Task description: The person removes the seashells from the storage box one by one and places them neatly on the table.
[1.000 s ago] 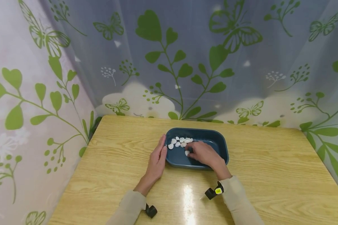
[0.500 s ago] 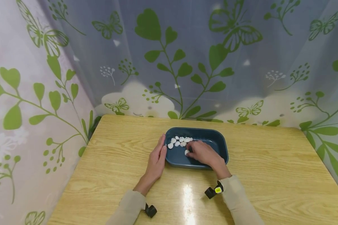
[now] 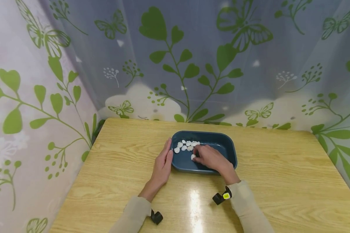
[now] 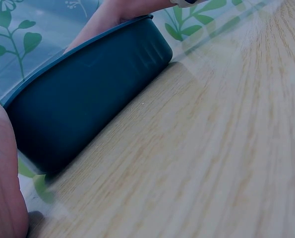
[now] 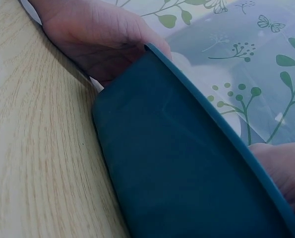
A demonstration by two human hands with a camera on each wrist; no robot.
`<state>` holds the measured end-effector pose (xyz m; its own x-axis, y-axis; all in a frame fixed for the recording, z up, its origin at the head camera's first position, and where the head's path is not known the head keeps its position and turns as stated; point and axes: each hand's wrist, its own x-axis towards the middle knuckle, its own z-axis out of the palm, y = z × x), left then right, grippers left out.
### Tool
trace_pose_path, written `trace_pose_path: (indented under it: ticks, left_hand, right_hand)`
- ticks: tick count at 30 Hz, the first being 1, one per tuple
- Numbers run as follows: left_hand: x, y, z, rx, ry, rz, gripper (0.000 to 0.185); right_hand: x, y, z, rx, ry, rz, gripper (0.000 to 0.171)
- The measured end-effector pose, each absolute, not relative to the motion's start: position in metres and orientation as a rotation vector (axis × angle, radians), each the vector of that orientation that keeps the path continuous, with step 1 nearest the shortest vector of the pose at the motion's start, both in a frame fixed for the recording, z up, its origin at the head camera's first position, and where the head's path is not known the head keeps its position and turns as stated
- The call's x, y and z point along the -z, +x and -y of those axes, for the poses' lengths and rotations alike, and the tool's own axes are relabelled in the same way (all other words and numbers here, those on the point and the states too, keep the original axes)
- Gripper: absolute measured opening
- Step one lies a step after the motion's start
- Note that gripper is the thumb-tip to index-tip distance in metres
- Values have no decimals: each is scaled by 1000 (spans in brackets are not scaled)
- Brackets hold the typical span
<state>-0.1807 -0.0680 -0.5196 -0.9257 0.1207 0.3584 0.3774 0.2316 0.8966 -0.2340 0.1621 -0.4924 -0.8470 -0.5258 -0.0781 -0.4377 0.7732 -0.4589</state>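
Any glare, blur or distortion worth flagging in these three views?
Head view: sharp, with a bright glare streak on the table between the sleeves, and wide-angle bending at the edges. Left wrist view: the table's far part smears. Right wrist view: the tray fills the frame, hiding the pebbles.

A light wooden tabletop [image 3: 280, 181] with visible grain fills the lower half of the head view, a bright glare patch on it at 6 o'clock. Behind it, from 9 to 3 o'clock, hangs a pale curtain [image 3: 192, 48] printed with green leaves, vines and butterflies, touching the tabletop's far edge.
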Motion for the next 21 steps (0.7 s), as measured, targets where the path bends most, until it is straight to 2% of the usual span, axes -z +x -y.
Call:
trace_pose_path:
  ticks: [7, 21]
  left_hand:
    - [556, -196, 70, 1733, -454, 2319, 50]
    - [555, -197, 69, 1749, -443, 2341, 54]
  right_hand:
    - [492, -232, -162, 634, -786, -2765, 17]
    - [491, -232, -161, 612, -798, -2767, 20]
